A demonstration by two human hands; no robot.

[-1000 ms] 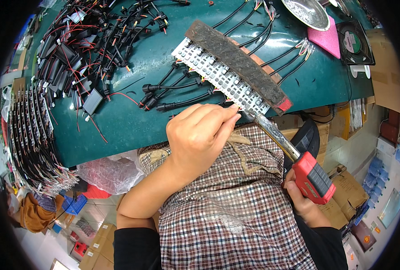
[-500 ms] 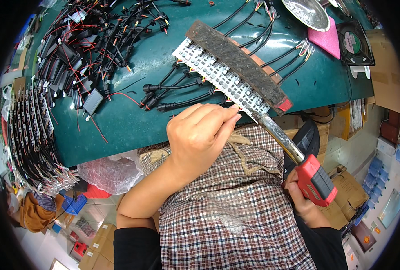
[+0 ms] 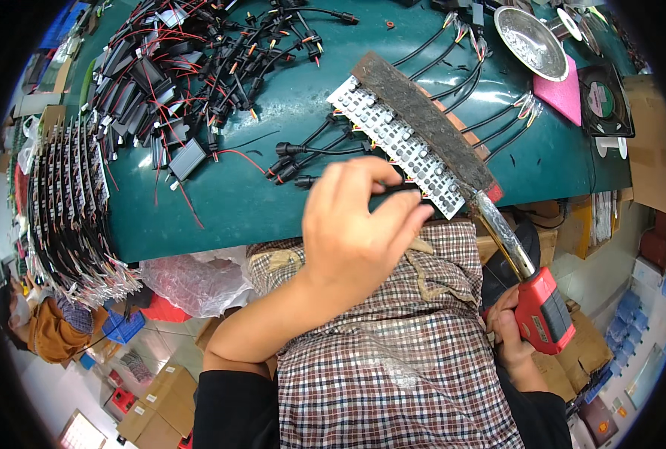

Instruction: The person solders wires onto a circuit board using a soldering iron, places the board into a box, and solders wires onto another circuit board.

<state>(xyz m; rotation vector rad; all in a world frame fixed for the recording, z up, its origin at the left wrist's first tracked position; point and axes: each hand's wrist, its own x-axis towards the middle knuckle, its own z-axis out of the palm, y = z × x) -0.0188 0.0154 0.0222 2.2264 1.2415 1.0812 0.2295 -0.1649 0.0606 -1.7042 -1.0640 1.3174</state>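
Note:
My left hand (image 3: 359,224) is over the table's near edge, thumb and fingers apart, close to the lower edge of a white circuit board strip (image 3: 400,142). Short coloured wires on that edge lead to black connector cables (image 3: 321,146), partly hidden behind my fingers. My right hand (image 3: 509,329) is closed around the red and black handle of a soldering iron (image 3: 546,310). Its metal barrel reaches up to the board's near right end, where the tip is hard to make out. The board leans against a long dark block (image 3: 430,123).
Black modules with red wires (image 3: 149,82) are heaped at the far left, above hanging bundled LED strips (image 3: 67,202). A metal bowl (image 3: 531,41), pink sponge (image 3: 561,93) and black fan (image 3: 606,101) stand far right. More black cables (image 3: 452,78) lie behind the block.
My left hand's pinch at the board's wires has opened, and the fingers have spread. The whole view has shifted, so the table and soldering iron appear a little further right.

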